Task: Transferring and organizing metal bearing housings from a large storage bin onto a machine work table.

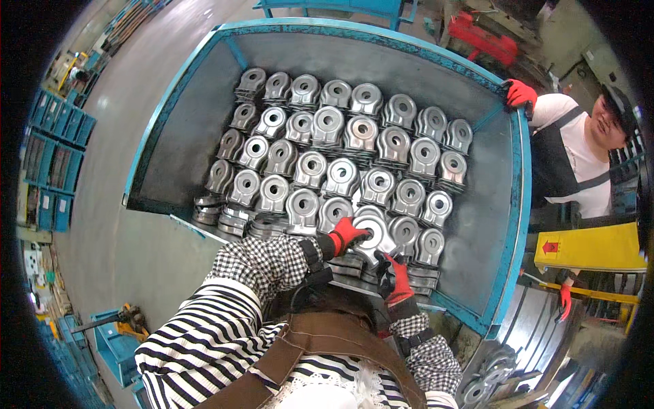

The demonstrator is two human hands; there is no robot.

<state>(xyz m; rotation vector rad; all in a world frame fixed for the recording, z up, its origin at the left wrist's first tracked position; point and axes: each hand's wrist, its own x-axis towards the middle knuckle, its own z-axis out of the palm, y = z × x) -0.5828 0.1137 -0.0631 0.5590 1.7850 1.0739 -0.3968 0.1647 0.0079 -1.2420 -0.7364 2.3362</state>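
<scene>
My left hand (346, 236), in a red and black work glove, grips the left side of a stamped metal bracket (383, 240) with a round end and a central hole. From below, my right hand (396, 278), gloved the same way, has its fingers closed on the narrow end of that bracket. Underneath and around it stand stacks of like grey brackets (328, 125), set in several rows inside a large blue-rimmed metal bin (327, 44). The bracket's lower part is partly hidden by my fingers.
A co-worker (572, 146) stands at the right, one red-gloved hand (521, 94) on the bin's rim. Yellow sheet-metal guard (589, 249) and loose metal parts (487, 375) lie to the right. Blue crates (58, 123) line the far left; a blue box (116, 344) stands lower left.
</scene>
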